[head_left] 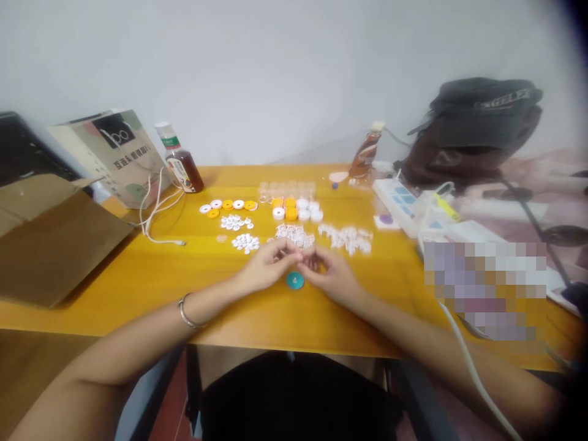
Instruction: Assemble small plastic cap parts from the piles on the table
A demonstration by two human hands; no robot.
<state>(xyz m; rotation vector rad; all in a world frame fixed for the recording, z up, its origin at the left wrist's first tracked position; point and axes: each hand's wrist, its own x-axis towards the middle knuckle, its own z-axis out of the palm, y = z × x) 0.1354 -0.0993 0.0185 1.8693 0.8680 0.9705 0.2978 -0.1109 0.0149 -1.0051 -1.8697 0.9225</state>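
Note:
My left hand [271, 262] and my right hand [331, 269] meet over the table, thumbs and fingertips pinched together. Whatever lies between the fingertips is too small to make out. Just below them a round teal disc [295, 280] with a small pale centre rests on the table. Beyond the fingers lie a pile of small white plastic pieces [294, 234] and another pile of clear-white pieces [349, 239]. To the left are small white round parts [245, 243] and a second group of them [236, 222].
Orange and white discs [228, 205], stacked orange and white rounds [291, 213] and clear round pieces [287, 188] sit farther back. A cardboard box [59, 245], white cable [154, 214] and sauce bottle [184, 165] stand left. Right are a drink bottle [366, 153] and power strip [399, 202].

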